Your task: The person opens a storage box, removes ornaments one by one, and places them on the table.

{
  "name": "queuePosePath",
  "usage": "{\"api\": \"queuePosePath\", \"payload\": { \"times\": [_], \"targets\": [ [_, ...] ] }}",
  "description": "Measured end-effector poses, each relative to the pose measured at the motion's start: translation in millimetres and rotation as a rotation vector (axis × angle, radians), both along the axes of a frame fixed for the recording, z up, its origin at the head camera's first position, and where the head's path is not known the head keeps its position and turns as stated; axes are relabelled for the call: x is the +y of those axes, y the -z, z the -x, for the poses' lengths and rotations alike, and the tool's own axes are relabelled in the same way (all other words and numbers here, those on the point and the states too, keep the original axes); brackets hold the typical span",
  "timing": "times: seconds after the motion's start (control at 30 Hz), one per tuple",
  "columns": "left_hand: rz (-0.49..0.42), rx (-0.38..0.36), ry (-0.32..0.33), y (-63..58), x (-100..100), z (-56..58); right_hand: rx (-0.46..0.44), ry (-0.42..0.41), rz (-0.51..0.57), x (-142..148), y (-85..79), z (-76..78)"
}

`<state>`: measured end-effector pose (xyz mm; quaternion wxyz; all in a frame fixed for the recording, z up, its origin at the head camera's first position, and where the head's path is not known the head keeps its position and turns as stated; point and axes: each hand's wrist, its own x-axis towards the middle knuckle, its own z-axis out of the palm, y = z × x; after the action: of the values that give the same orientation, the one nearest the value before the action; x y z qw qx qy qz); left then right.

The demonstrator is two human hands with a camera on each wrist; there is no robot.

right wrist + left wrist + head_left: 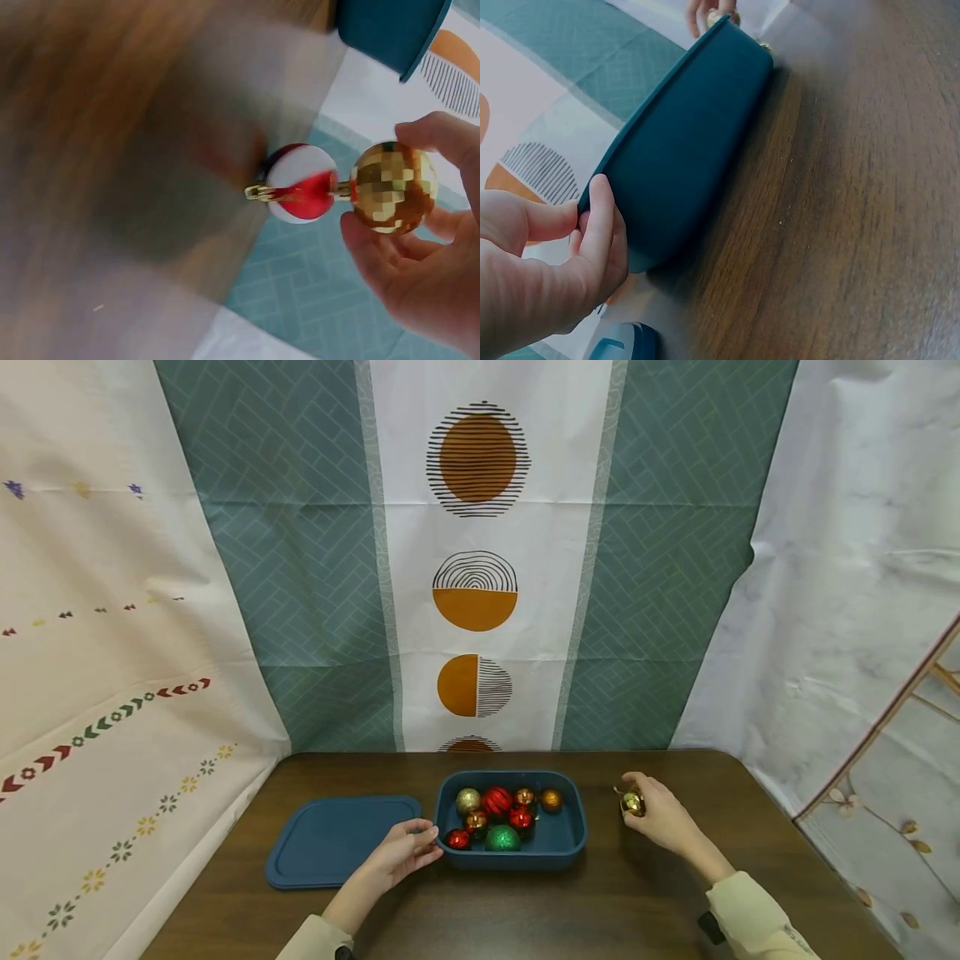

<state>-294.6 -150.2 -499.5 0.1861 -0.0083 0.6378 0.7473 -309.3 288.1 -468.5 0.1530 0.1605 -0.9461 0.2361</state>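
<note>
Left hand (405,852) gripped the blue container (570,843) rim, steadying it; right of the container, right hand (656,814) pinched a gold faceted bauble (632,803), best carried low and released gently.

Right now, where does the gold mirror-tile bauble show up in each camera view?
Head: the gold bauble sits in the right hand, right of the blue container.
Left wrist: not clearly visible; only fingertips beyond the container's far end.
Right wrist: at right, pinched by fingers.
Shared landmark: the blue container.

The right hand (420,255) pinches a gold faceted bauble (392,187) beside a red-and-white ball (301,184).
</note>
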Motion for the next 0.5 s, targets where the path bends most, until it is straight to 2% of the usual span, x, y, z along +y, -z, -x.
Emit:
{"api": "queuePosePath", "payload": {
  "times": [0.17, 0.37, 0.5],
  "targets": [
    [-0.007, 0.002, -0.006, 0.0, -1.5, -0.3, -0.019, 0.026, 0.006, 11.3, 3.8, -2.3],
    [-0.022, 0.002, -0.008, 1.3, -1.8, 0.0, -0.084, 0.069, -0.016, 20.5, 11.4, -2.6],
    [-0.031, 0.002, -0.001, 2.0, -1.3, -0.5, -0.112, 0.056, -0.037, 24.5, 16.2, -4.4]
  ]
}}
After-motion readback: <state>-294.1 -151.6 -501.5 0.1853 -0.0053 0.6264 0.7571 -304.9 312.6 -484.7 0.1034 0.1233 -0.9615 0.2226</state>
